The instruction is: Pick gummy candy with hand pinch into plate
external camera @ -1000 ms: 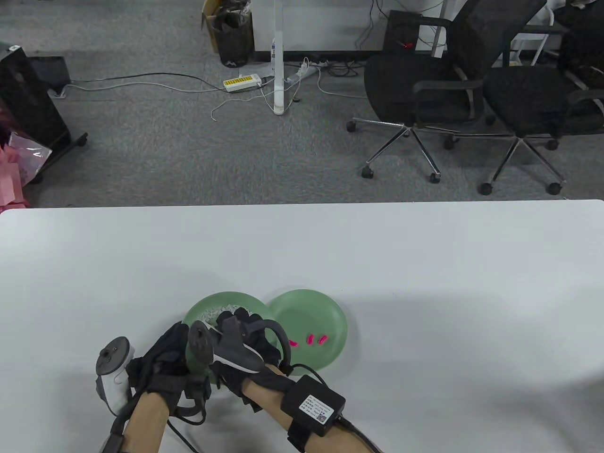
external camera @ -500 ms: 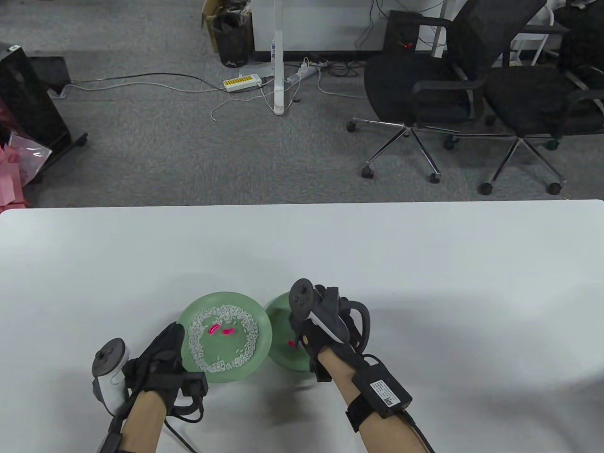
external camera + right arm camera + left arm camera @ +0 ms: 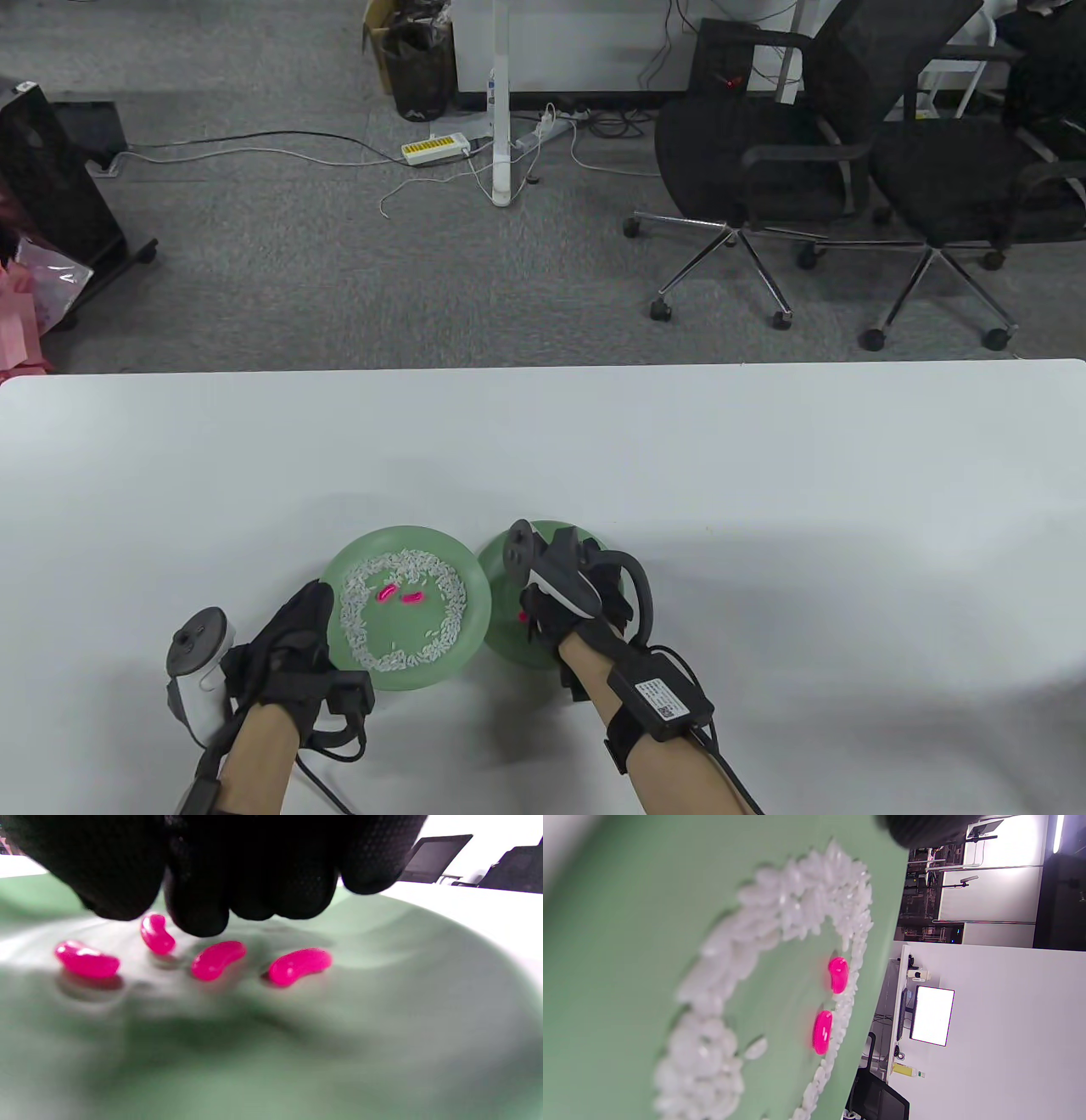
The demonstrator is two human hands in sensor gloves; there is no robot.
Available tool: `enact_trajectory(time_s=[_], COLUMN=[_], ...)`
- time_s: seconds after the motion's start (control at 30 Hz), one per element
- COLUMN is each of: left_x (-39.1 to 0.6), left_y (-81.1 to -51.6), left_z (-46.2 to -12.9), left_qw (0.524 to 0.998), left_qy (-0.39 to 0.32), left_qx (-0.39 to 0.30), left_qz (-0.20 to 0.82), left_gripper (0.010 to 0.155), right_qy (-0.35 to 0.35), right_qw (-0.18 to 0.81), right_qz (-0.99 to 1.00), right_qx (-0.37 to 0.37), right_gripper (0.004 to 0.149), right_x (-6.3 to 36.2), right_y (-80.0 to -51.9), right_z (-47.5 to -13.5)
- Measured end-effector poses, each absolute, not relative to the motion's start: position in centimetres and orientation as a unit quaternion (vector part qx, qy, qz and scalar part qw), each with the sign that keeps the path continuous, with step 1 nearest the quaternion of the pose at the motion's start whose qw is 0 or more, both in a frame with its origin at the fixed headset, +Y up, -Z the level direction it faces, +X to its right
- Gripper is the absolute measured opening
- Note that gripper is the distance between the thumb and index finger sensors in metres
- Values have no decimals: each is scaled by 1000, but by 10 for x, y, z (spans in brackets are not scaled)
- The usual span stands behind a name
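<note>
Gummies: 4 on right plate, right-hand fingers bunched just above. Left hand by rice plate, fingers' state unclear.

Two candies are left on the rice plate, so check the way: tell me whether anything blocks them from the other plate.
Nothing visible does. The two pink candies lie uncovered inside the rice ring, and the plain plate sits directly beside theirs. Only the right hand hovers over that plate's candies.
</note>
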State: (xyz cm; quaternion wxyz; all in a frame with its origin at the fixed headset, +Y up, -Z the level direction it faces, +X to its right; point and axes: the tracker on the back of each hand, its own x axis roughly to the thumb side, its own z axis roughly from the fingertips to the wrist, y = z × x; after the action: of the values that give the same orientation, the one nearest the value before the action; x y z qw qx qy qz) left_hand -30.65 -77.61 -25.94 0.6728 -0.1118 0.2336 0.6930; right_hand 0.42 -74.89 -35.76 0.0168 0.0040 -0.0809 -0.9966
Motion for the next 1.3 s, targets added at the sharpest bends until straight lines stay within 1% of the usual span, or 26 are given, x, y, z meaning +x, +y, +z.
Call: enact_trajectory(time_s=[0.1,0.17,0.23,0.27,0.3,0.37,0.43,0.53,0.63,0.97,1.2,1.3], left_x=[-307,-306,-306,-305,-305,-304,-303,-301,-300,-299,-298,-299], left_y=[-776,-776,-776,-776,-776,-775,-774,-773,-772,-770,-772,-772], left_z=[-259,-259,-259,-259,-259,-258,-258,-258,-258,-257,-259,-259], left_qw=[671,671,672,673,674,677,680,685,685,695,698,698], left_qy=[233,232,231,230,229,226,222,218,215,214,213,215], left_qx=[-111,-111,-112,-114,-115,-116,-117,-116,-118,-117,-117,-115], left_qz=[695,695,695,694,693,691,689,685,686,676,674,673], left_gripper=[61,62,62,62,62,62,62,62,61,62,62,62], right_qy=[-21,29,42,44,35,7,4,-16,-11,-20,-19,-32], right_qw=[-37,-108,-159,-178,-176,-134,-87,-58,-25,-10,4,12], right_qz=[-999,-994,-986,-982,-981,-984,-988,-988,-988,-988,-985,-983], right_qx=[19,11,-16,-53,-81,-114,-127,-145,-151,-151,-170,-181], right_gripper=[48,47,46,46,45,47,45,41,39,40,40,39], right_x=[8,4,-6,-16,-27,-48,-66,-85,-97,-104,-107,-109], right_y=[-729,-707,-691,-683,-678,-672,-671,-678,-683,-694,-696,-697], right_z=[-354,-348,-340,-337,-334,-328,-327,-329,-330,-336,-330,-327])
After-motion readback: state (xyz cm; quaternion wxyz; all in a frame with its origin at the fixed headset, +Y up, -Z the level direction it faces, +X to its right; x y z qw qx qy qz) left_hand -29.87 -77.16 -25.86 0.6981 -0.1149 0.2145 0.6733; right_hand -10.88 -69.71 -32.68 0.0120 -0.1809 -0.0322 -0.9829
